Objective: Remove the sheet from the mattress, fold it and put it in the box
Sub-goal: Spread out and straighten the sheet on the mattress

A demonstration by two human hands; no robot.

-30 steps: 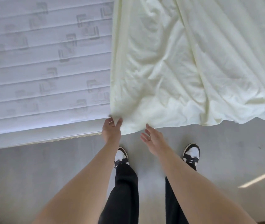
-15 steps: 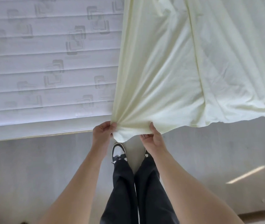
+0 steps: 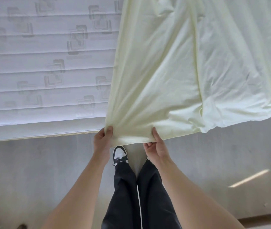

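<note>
Hands, left [image 3: 102, 140] and right [image 3: 156, 147], now farther apart, fingers clenched on sheet [image 3: 164, 71] edge.

Open floor [image 3: 32, 176] beside both arms, mattress [image 3: 40, 63] edge ahead.

There is just the one view, from the person's head, tilted steeply down and a little forward. It looks along both bare forearms to the hands, with the legs and a shoe [image 3: 120, 153] at bottom centre above the grey floor [image 3: 32, 171]. The mattress [image 3: 40, 63] fills the upper left of the frame, the sheet [image 3: 172, 71] the upper right, both close under the wide lens.
</note>
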